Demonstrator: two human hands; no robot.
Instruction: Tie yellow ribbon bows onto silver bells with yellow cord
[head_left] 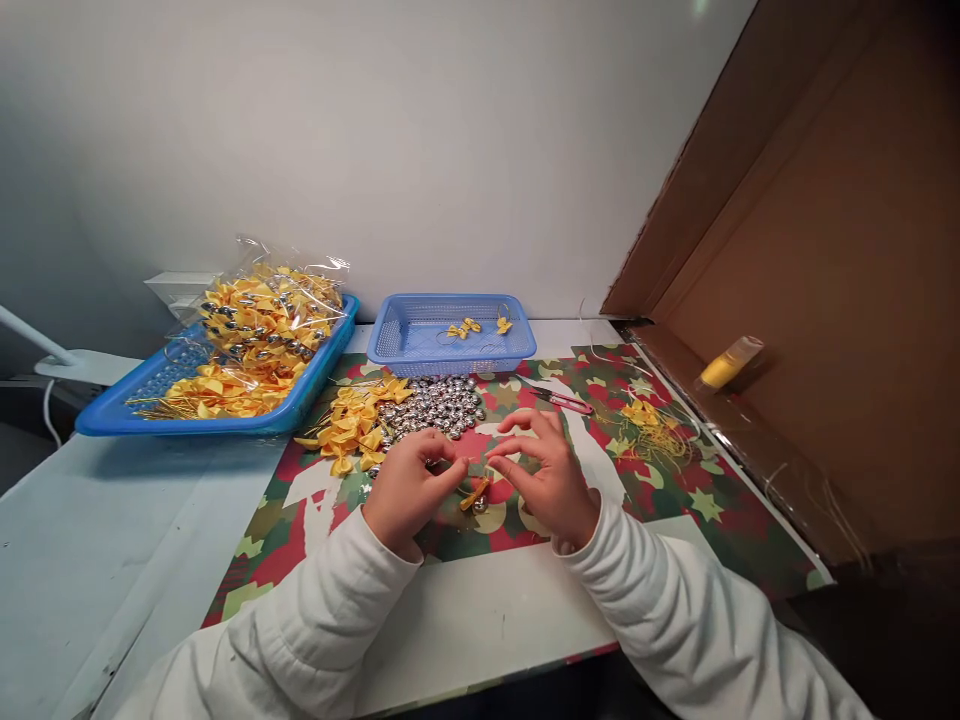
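Note:
My left hand (420, 485) is closed in a pinch, thumb tip against curled fingers; what it grips is too small to make out. Facing it, my right hand (546, 472) has thumb and index finger drawn together at a thin thread, while the other fingers are bent and a little apart. Just below the fingertips is a yellow ribbon bow (475, 494) with a small silver bell (480, 505). Beyond my left hand lie a heap of silver bells (442, 402) and a pile of yellow ribbon bows (352, 420).
A blue basket (375, 345) holds several finished bows. At left, a larger blue tray (187, 428) carries bows and a clear bag (274, 310). Red-handled thread snips (562, 401), yellow threads (660, 435) and a yellow thread spool (729, 365) are on the right, beside a cardboard wall (810, 240).

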